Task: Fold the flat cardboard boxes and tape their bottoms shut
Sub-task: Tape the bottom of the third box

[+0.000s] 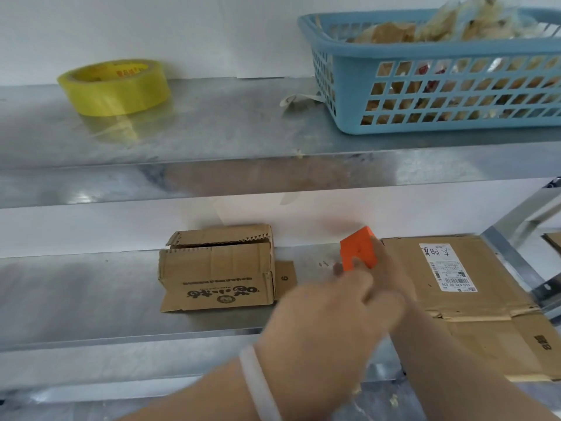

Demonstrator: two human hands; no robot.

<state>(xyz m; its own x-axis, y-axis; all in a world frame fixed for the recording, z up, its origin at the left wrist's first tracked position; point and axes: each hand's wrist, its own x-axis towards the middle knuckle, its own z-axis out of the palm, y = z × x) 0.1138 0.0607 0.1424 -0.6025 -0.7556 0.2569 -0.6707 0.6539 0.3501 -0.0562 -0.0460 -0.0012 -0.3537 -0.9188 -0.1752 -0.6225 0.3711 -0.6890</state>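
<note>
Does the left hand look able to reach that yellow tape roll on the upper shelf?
Probably yes: nothing stands before the yellow tape roll on the upper shelf. The left hand, though, is busy pinching an orange block lower down.

Single head view: faces forward, slightly down, close to upper shelf [212,138] and lower shelf [91,299], white wall [121,25] behind.
</note>
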